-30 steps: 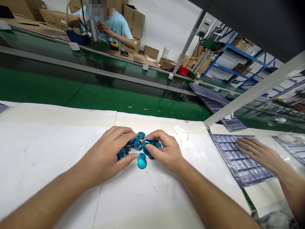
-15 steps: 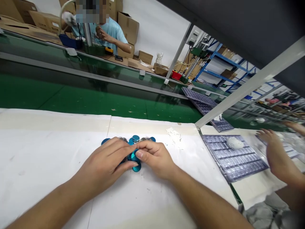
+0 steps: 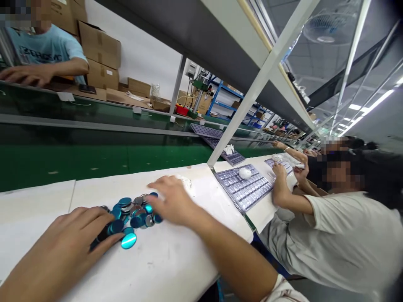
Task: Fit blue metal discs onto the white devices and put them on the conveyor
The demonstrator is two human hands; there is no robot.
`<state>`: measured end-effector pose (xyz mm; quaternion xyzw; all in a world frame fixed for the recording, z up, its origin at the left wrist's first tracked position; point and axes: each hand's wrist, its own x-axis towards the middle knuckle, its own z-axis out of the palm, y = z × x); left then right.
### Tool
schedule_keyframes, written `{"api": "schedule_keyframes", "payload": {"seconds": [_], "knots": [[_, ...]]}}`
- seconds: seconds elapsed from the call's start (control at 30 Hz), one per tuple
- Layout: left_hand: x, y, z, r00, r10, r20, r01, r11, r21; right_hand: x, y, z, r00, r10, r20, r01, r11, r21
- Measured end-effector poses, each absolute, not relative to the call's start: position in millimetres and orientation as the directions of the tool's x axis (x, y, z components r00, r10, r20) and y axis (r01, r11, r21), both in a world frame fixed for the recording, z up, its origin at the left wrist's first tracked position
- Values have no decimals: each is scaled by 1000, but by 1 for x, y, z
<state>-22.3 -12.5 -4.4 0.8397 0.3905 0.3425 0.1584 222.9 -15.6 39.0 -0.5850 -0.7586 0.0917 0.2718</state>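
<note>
A loose pile of blue and silver round discs [image 3: 138, 214] lies on the white table covering [image 3: 176, 256]. My left hand [image 3: 78, 235] is at the pile's left side, its thumb and fingers curved round several dark and blue discs in a row. One shiny blue disc [image 3: 129, 240] lies flat in front of the pile, just right of my left thumb. My right hand [image 3: 173, 199] is over the pile's right edge, a little blurred, with its fingers apart and nothing seen in them.
Right of a white post [image 3: 245, 100], a clear compartment tray [image 3: 248, 188] holds a white rounded object [image 3: 244, 173]. A co-worker [image 3: 340, 226] sits at the right. Across the green conveyor [image 3: 94, 157] is another person [image 3: 53, 50]. White scraps [image 3: 186, 183] lie behind my right hand.
The view has swung right, bringing the seated co-worker into sight. My right hand has parted from my left and its fingers have spread. More of the disc pile is uncovered between them.
</note>
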Motion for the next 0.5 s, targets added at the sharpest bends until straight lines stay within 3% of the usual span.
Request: {"api": "schedule_keyframes", "payload": {"seconds": [0.1, 0.27, 0.37, 0.5], "knots": [[-21, -16, -8, 453, 769, 451, 681, -625, 381, 306, -17, 57, 212, 913, 349, 883, -26, -469], [-16, -14, -17, 502, 754, 424, 729, -632, 262, 439, -30, 72, 751, 567, 339, 656, -577, -486], [-12, -14, -16, 529, 743, 410, 738, -641, 209, 473, -35, 65, 864, 432, 259, 503, -708, -497], [-11, -21, -5, 516, 754, 407, 756, -624, 197, 479, -33, 57, 899, 393, 196, 432, -717, -547]]}}
